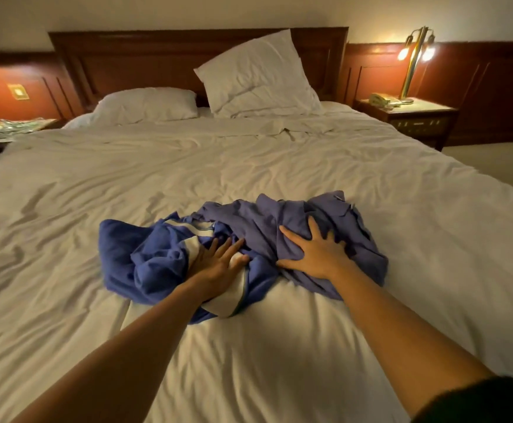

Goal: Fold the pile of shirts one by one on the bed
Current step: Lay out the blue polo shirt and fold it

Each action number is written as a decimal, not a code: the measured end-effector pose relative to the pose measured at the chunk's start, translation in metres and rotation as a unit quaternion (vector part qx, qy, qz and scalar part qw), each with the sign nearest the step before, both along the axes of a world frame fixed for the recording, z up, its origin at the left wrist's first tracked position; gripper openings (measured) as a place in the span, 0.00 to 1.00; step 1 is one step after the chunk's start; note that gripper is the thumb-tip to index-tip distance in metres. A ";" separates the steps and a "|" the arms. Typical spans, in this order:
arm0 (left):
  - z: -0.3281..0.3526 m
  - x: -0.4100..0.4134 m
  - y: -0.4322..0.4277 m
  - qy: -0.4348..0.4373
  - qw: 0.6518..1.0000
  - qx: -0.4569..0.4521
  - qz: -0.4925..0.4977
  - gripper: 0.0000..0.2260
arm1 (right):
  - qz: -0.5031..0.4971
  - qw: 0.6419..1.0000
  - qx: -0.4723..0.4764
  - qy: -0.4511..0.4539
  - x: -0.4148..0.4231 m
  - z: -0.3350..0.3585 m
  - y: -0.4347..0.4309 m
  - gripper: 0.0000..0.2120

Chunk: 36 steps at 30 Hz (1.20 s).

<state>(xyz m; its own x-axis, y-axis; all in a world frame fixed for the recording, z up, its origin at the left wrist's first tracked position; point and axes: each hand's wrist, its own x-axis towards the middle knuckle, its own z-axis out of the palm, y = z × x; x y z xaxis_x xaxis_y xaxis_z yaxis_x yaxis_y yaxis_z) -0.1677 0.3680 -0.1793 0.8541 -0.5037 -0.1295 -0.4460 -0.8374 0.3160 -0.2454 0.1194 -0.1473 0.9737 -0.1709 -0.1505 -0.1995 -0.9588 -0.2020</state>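
A dark sleeve point(487, 401) is showing at the near right corner, and the person is reaching both hands out over the bed point(249, 377). The pile point(261, 236) of shirts is lying in the middle of the bed, a little toward the near side, so it is easy to reach.

The left hand point(215, 265) is lying flat on the blue shirt point(133, 257), on its white part. Its fingers are straight and holding nothing. The right hand point(316, 254) is pressing down on the purple shirt point(282, 209) with its fingers spread wide. It is holding nothing either.

I think one hand is sitting on each shirt to tell them apart. The two shirts are bunched up and touching in the middle, so the person may be feeling where one stops and the other begins. Nothing is folded yet. One shirt will need to be pulled free and laid flat first.

There is a lot of bare sheet around the pile, which is good for spreading a shirt out. Two pillows point(148, 105) are far off at the head of the bed, and a lamp point(413, 56) is glowing on the right.
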 end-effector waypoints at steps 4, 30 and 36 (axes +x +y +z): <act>-0.010 0.013 -0.001 0.008 1.000 -0.019 -0.010 0.38 | 0.040 0.996 -0.034 -0.076 -0.001 -0.008 -0.022 0.32; -0.017 0.017 0.001 -0.029 0.999 -0.026 -0.015 0.38 | 0.129 0.987 -0.057 -0.072 0.029 0.009 -0.048 0.22; -0.030 0.028 -0.001 -0.051 0.998 -0.028 -0.038 0.33 | -0.056 0.995 -0.084 0.017 0.043 -0.016 -0.092 0.27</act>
